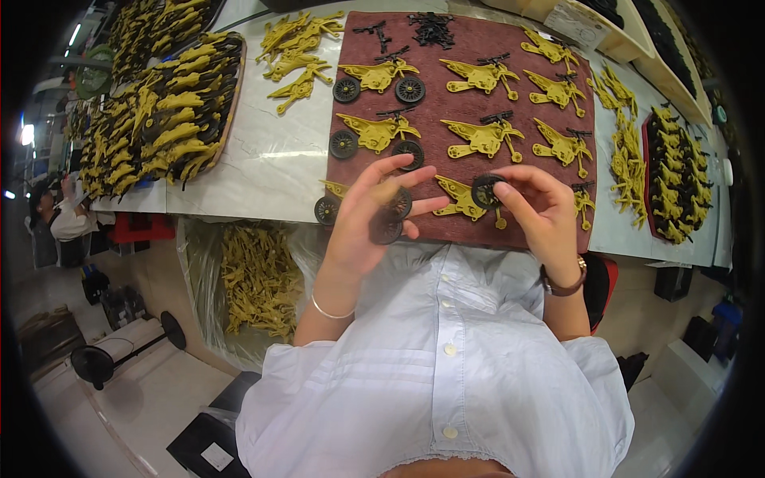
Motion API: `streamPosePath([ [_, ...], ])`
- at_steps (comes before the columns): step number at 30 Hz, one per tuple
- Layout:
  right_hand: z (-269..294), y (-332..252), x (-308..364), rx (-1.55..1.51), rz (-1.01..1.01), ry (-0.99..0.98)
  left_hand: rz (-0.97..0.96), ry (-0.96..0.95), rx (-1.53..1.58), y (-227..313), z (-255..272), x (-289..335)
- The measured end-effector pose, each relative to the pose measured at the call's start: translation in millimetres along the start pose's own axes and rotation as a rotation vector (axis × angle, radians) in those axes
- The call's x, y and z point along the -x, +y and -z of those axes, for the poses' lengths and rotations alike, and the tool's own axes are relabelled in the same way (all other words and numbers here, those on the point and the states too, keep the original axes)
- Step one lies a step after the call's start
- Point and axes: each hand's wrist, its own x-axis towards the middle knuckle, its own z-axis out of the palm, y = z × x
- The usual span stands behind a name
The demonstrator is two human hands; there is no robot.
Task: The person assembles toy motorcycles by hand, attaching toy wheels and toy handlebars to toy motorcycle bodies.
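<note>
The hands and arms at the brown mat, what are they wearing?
The left hand has a thin silver bangle at its wrist. The right hand has a brown-strapped wristwatch. Both forearms are bare below the short sleeves of a pale blue buttoned shirt.

Yellow toy frames (484,140), black wheels (409,90), maroon mat (454,56).

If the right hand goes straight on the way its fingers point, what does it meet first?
Probably the left hand's fingertips: the right hand, holding a black wheel, points left across the yellow body, though depth is unclear.
</note>
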Motion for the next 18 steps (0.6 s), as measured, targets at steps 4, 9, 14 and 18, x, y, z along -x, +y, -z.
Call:
streamPosePath([
  [4, 31, 4, 16, 0.304, -0.059, -0.06, 0.008, -0.055, 0.112, -6, 5, 4],
  [9, 35, 9, 24, 0.539, -0.082, -0.129, 0.06, -0.074, 0.268, -9, -1, 6],
  [14, 30, 13, 24, 0.624, -0.02, -0.016, 0.12, -0.144, 0.475, -9, 1, 5],
  [18, 7, 3, 20, 0.579, 0.105, 0.013, 0.15, -0.11, 0.459, -13, -3, 4],
])
